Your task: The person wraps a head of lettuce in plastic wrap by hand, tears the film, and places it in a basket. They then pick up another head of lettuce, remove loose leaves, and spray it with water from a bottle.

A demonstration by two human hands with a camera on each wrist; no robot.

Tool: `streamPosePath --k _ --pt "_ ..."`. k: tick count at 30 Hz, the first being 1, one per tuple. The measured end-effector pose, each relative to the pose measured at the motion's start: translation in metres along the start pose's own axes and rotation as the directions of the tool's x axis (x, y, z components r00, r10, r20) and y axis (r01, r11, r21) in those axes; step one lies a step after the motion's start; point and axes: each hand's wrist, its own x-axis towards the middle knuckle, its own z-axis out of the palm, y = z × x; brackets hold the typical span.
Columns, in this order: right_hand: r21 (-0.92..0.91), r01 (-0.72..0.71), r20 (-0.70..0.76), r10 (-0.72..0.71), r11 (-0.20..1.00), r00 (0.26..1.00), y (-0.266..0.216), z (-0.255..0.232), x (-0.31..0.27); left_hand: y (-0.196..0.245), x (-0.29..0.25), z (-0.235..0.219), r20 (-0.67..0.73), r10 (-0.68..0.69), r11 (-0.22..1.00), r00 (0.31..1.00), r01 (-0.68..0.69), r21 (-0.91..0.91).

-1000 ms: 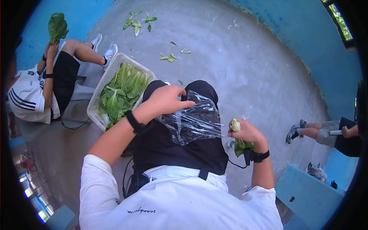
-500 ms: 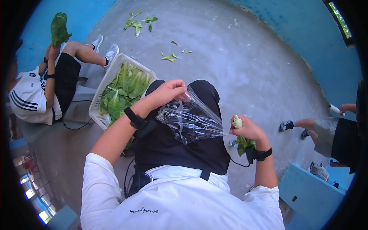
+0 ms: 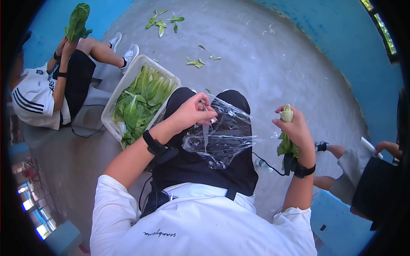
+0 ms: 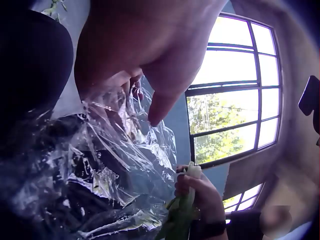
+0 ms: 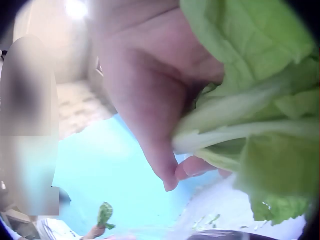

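My left hand [image 3: 192, 113] grips one side of a clear, crinkled plastic bag [image 3: 220, 147] above my lap. In the left wrist view its fingers are partly hidden behind the shiny plastic [image 4: 120, 150]. Off to the right, my right hand [image 3: 298, 128] holds a head of leafy greens [image 3: 286, 114], pale cut stem up and leaves hanging below the palm. The right wrist view shows the green leaves [image 5: 265, 95] and white stalks by the palm. Right thumb and forefinger stand apart from the bag's stretched edge.
A white crate [image 3: 110, 113] of leafy greens stands by my left leg. Loose leaves [image 3: 161, 27] lie on the grey floor. At far left a seated person [image 3: 40, 98] holds up a leafy green [image 3: 77, 23]; another person [image 3: 363, 183] is at right near a blue bench [image 3: 331, 222].
My right hand has let go of the bag's edge and moved right and up with the greens. My left fingers, spread at first, have closed on the bag.
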Motion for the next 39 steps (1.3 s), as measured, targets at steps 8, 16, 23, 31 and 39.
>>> streamPosePath --k 8,16,23,31,39 --pt "-0.242 0.227 0.192 -0.183 0.943 0.964 -0.104 0.01 -0.06 -0.002 0.001 0.014 -0.035 0.042 0.981 0.999 -0.035 0.19" --pt "-0.257 0.092 0.26 -0.023 0.962 0.965 -0.019 0.061 0.01 -0.025 0.014 0.015 -0.095 0.262 0.952 0.96 -0.24 0.19" --pt "-0.117 -0.067 0.242 0.094 0.991 0.966 0.034 0.053 0.022 -0.032 0.013 0.004 -0.242 0.139 0.985 0.96 -0.108 0.136" --pt "0.285 -0.112 0.152 0.071 0.952 0.986 0.061 0.067 0.024 -0.027 -0.012 -0.011 -0.083 -0.101 0.973 0.991 0.115 0.199" --pt "-0.005 0.249 -0.135 -0.248 0.968 0.959 0.03 0.041 -0.004 -0.039 -0.009 -0.002 -0.103 -0.065 0.989 0.993 0.078 0.127"
